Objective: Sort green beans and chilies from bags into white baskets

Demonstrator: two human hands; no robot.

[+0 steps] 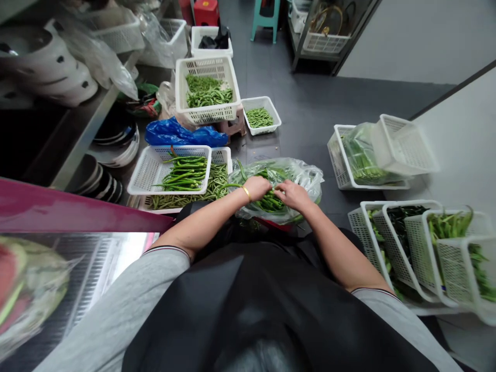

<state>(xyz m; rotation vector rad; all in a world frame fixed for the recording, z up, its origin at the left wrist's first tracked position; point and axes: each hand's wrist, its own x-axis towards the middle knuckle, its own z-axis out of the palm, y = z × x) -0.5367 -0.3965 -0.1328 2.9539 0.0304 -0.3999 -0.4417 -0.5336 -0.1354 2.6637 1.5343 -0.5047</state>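
Observation:
In front of me is a clear plastic bag, spread open and holding long green peppers. My left hand, with a gold bracelet at the wrist, is closed over the bag. Just beside it, my right hand is pinched, its fingertips almost meeting the left ones. Whatever lies between the fingers is too small and hidden to name. Left of the bag, a white basket holds long green chili peppers. It rests on a lower basket of green beans.
Ahead, a raised white basket holds green vegetables, with a small basket of beans to its right. A blue plastic bag lies nearer. On the right stand baskets of greens and a bagged vegetable. A metal shelf runs along the left.

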